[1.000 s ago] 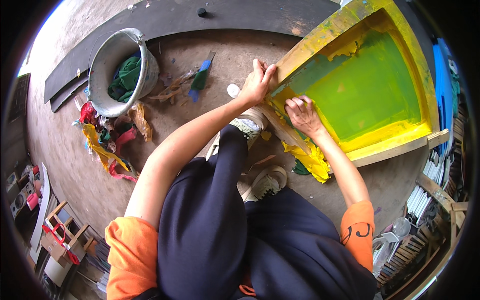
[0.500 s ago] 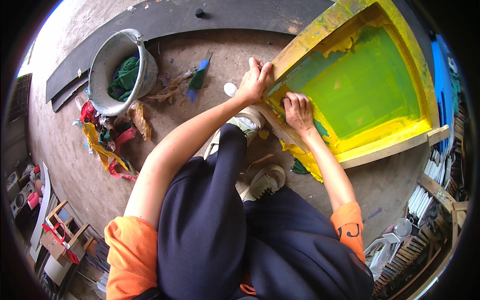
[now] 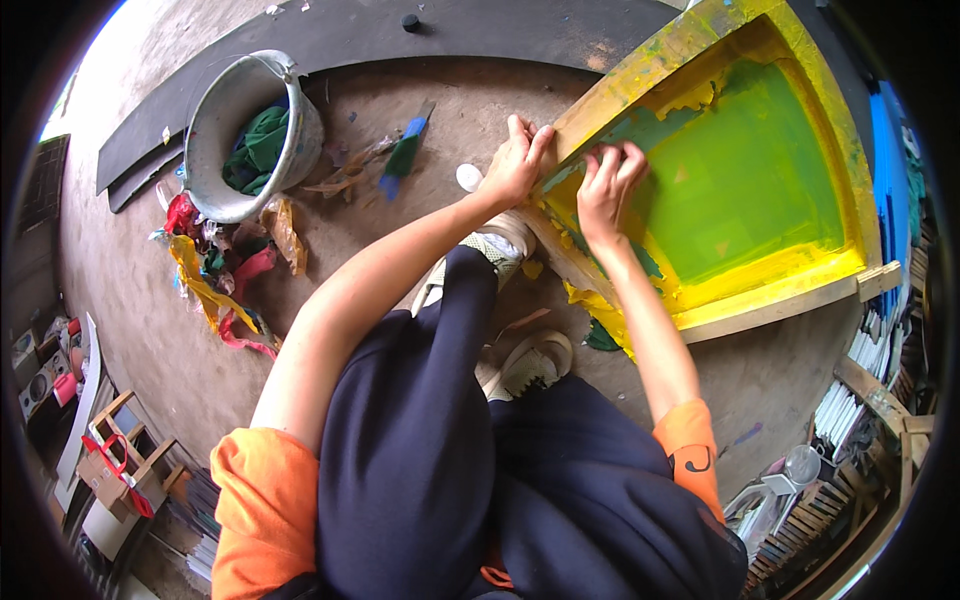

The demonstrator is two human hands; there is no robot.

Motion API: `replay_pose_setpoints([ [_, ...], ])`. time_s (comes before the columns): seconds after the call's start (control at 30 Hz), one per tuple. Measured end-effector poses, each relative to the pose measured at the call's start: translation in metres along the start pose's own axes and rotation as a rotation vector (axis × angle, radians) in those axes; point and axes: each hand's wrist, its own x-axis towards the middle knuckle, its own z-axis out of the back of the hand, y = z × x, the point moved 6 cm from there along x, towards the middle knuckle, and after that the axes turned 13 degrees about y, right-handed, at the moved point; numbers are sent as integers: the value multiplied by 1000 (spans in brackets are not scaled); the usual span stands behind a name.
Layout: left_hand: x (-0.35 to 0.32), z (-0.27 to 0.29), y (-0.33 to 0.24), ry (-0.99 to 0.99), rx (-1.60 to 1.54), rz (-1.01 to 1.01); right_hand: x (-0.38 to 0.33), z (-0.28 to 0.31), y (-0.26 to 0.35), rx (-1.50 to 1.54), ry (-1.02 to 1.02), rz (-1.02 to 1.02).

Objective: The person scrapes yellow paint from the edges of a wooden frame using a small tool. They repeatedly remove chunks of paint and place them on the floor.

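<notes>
A screen-printing frame of wood leans at the right, its mesh green and smeared with yellow. My left hand is closed round the frame's near-left corner. Over the left part of the mesh is my right hand, its fingers bent and pressed together; whatever they may pinch is hidden. Ragged yellow film lines the inner edge beyond that hand. More yellow film hangs off the frame's near edge, beside my right forearm.
A grey bucket with green cloth stands at the left, plastic scraps beside it. A dark board lies across the back. Stacked frames line the right side. My shoes are near the frame.
My right hand has moved up and away from the frame's near edge, further over the mesh. The left hand keeps its hold on the corner.
</notes>
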Motion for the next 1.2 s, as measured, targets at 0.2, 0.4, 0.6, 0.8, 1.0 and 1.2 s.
replay_pose_setpoints([
  [0.2, 1, 1, 1, 37, -36, 14, -4, 22, 0, 131, 55, 116],
  [0.4, 2, 1, -2, 47, -42, -11, -54, 27, -17, 292, 190, -54],
  [0.6, 0, 2, -4, 48, -57, -23, -93, 20, -9, 248, 333, -162],
  [0.8, -1, 3, -4, 43, -58, -27, -106, 5, -2, 281, 347, -217],
  [1.0, -1, 2, -4, 39, -55, -42, -110, -3, 2, 217, 365, -235],
  [1.2, -1, 1, -4, 41, -62, -45, -113, -3, -6, 246, 291, -225],
])
